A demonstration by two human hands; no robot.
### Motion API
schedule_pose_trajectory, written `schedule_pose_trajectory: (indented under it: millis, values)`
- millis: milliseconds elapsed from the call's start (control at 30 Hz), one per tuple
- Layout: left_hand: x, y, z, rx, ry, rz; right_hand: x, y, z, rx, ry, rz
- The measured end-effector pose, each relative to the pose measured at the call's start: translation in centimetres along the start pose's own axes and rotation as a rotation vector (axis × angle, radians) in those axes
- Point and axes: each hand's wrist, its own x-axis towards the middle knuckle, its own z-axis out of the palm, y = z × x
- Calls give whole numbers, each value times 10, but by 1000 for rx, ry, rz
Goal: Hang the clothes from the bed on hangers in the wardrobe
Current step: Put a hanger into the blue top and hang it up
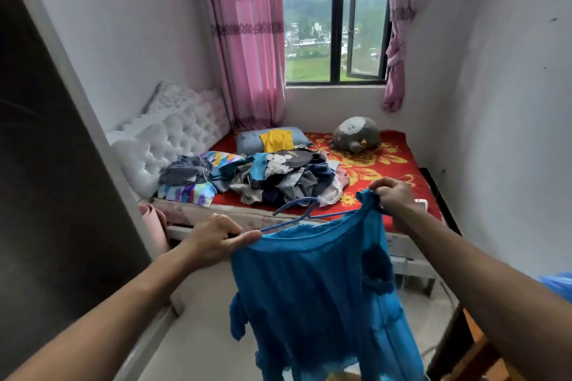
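Head view: both hands' fingers pinch blue garment (312, 281) on hanger (297, 210); bed (399, 170) holds clothes pile (278, 176).

Soft daylight via window (334, 18), dim wardrobe (46, 148) side, wide-angle edge warp, slight blur

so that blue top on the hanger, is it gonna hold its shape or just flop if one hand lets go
Probably flop: the blue top hangs in soft folds below both hands. It looks thin and light, slightly see-through. With the left hand pinning one shoulder and the right hand the other, a released side might slide down the blue hanger.
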Motion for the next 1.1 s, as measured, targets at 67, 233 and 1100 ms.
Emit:
schedule_pose_trajectory:
  millis: [67,233,1100]
  values:
    - [-18,-7,-9,-24,80,-98,4,-1,8,18,-55,49]
    - [-56,3,-31,142,405,-347,-3,-7,49,365,-117,278]
    - [-260,-78,-106,-150,460,-691,-134,-2,296,100,-696,66]
